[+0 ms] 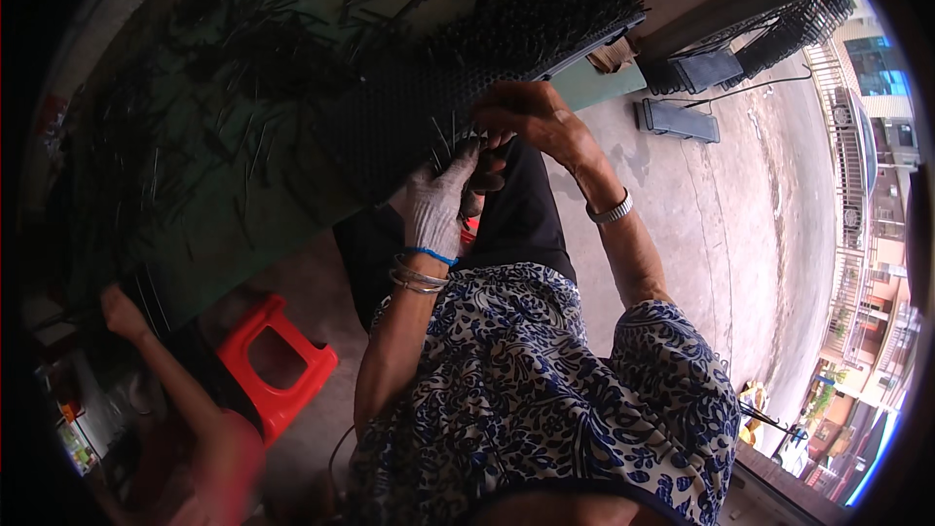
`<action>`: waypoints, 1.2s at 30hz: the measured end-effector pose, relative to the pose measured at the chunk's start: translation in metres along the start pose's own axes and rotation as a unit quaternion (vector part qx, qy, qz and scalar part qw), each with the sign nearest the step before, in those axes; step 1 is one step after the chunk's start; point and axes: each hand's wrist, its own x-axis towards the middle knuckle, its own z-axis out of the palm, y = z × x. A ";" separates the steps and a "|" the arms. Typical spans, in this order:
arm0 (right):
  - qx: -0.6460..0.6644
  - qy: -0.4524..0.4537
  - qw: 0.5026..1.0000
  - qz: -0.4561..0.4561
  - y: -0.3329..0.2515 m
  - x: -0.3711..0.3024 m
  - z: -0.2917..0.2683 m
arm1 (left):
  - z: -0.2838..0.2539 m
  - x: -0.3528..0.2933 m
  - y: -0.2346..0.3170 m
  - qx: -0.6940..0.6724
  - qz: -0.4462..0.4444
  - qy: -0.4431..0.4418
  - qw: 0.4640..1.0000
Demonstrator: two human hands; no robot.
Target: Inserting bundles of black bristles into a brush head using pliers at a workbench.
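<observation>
While no bin or box shows clearly, the green table top (pixel 195 224) serves as the holding surface: it is strewn with loose thin dark metal pins (pixel 243 49), scattered in heaps and singly across most of its area. A black rectangular plastic board studded with rows of upright pins (pixel 506 49) rests on the table's near edge, tilted, its lower edge meeting the person's hands. Left hand (pixel 438 205), in a grey knitted work glove, is raised from the lap with the fingers curled closed around a small bundle of pins (pixel 450 141) whose tips fan upward against the board; a blue band and metal bangles sit at that wrist. Right hand (pixel 521 117), bare, arches over from the right, fingers bent and pinched at the board's lower edge just above the gloved hand; what it pinches cannot be told. A metal watch circles the right wrist. Lower left: a red plastic stool (pixel 278 365) on the concrete floor, and another person's hand (pixel 122 312) touching the table's edge. Black trays (pixel 677 120) lie on the ground beyond, right.
</observation>
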 end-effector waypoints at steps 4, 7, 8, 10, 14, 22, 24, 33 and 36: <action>-0.022 0.046 0.998 -0.021 -0.006 -0.001 -0.002 | -0.003 0.004 0.000 0.008 -0.004 0.012 1.000; 0.017 0.049 0.999 -0.007 -0.002 0.000 -0.003 | -0.003 0.005 -0.001 0.020 0.002 -0.006 1.000; 0.017 0.050 0.999 -0.007 0.000 -0.001 -0.002 | -0.002 0.005 -0.002 0.032 0.012 -0.008 0.999; 0.013 0.042 0.999 0.004 0.005 0.000 0.000 | -0.002 0.007 -0.006 0.034 0.013 -0.009 0.999; -0.012 0.013 1.000 0.007 0.008 0.001 0.000 | -0.002 0.007 -0.005 0.046 -0.007 -0.007 0.999; -0.109 -0.002 0.994 -0.003 0.009 -0.001 -0.001 | -0.003 0.007 -0.007 0.045 -0.013 -0.021 0.999; -0.098 0.002 0.995 0.007 0.009 -0.003 0.000 | -0.003 0.007 -0.008 0.053 -0.016 -0.023 0.998; -0.043 0.092 0.994 -0.051 -0.010 -0.010 -0.009 | -0.007 0.009 -0.008 0.005 0.001 0.054 0.999; -0.103 0.214 0.963 -0.124 -0.010 0.002 -0.016 | -0.006 0.004 -0.003 -0.022 0.000 0.042 0.999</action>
